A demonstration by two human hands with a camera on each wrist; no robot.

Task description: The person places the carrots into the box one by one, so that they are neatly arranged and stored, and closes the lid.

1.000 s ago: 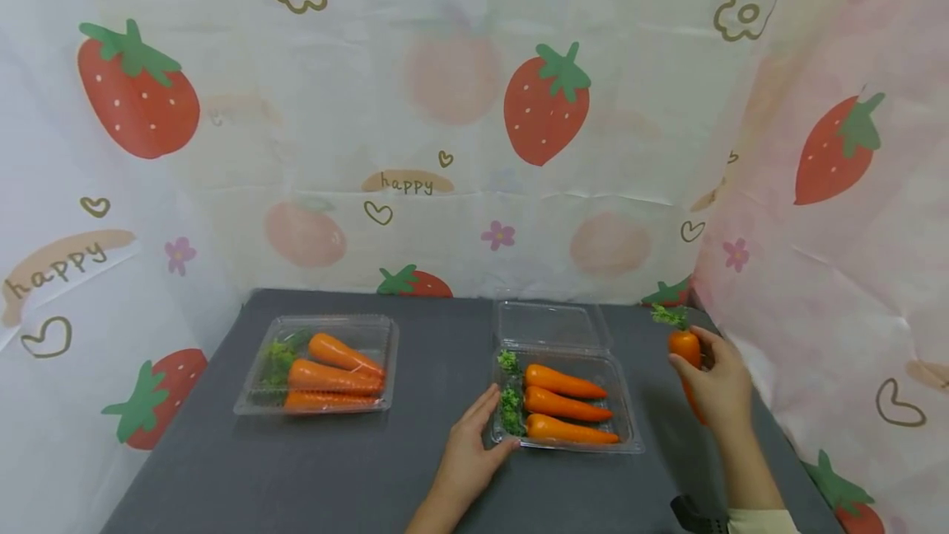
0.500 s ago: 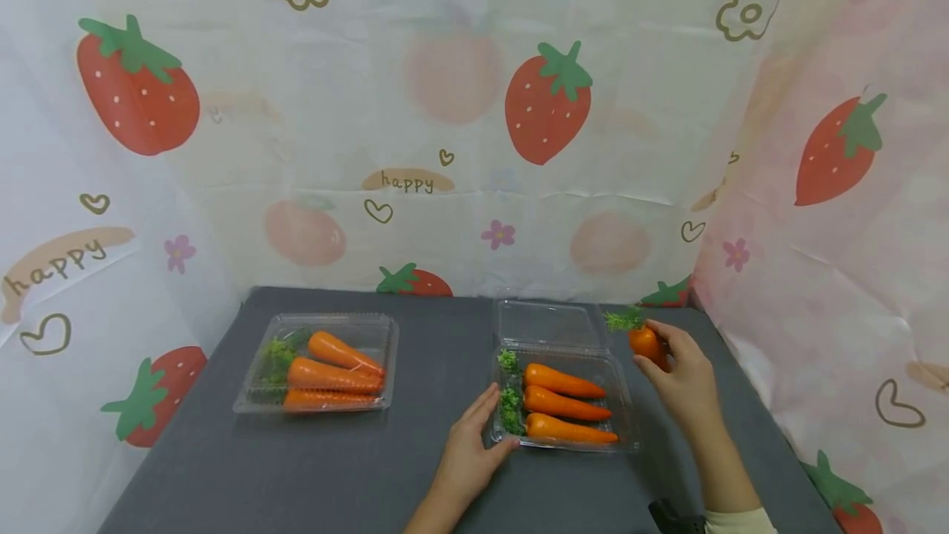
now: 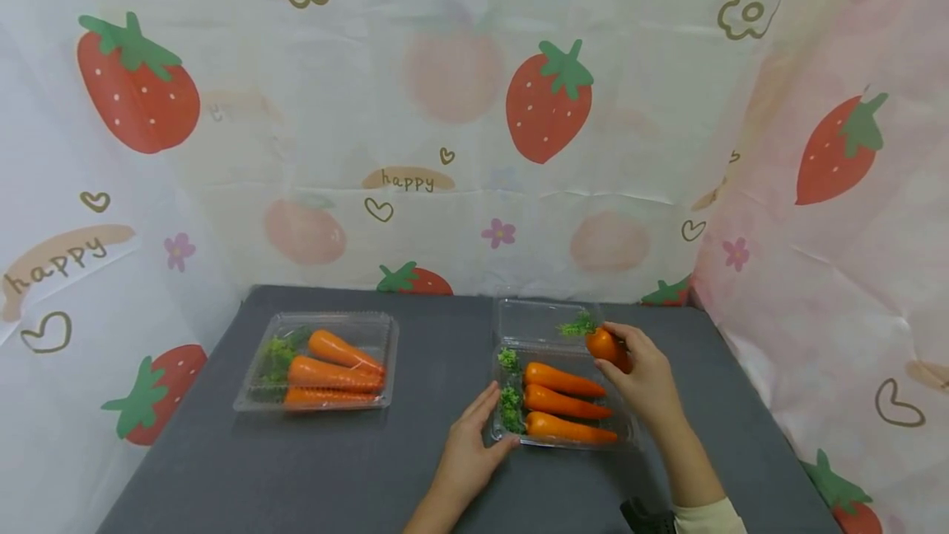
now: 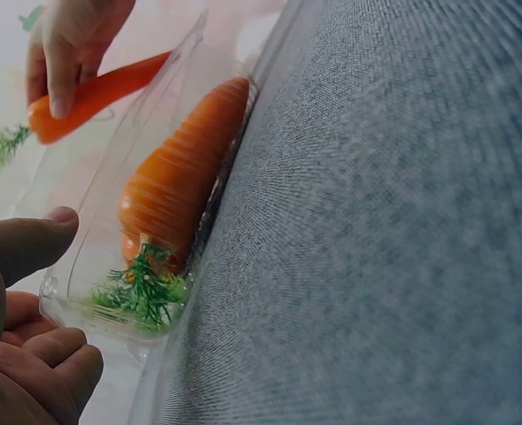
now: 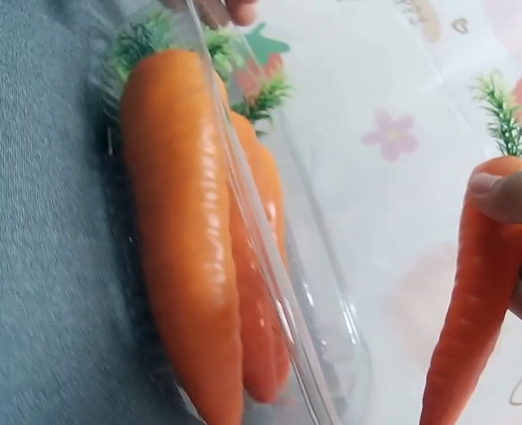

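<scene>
A clear plastic clamshell container [image 3: 630, 439] stands on the right half of the table with its lid [image 3: 544, 322] folded back. Three orange carrots [image 3: 567, 405] with green tops lie side by side in it. My right hand [image 3: 643, 373] holds a fourth carrot [image 5: 486, 266] near its leafy end, over the back right of the container, the tip slanting down in the right wrist view. My left hand [image 3: 469, 447] rests at the container's front left corner. In the left wrist view its thumb [image 4: 30, 243] lies by the wall, the fingers below the corner.
On the left of the table, a closed clear container [image 3: 389, 353] holds several carrots. The grey table [image 3: 311, 476] runs back to a fabric backdrop [image 3: 445, 130] printed with strawberries, which also stands along both sides.
My right hand has carried the carrot leftward from the table's right side to above the container. The left hand has stayed at the container's corner.
</scene>
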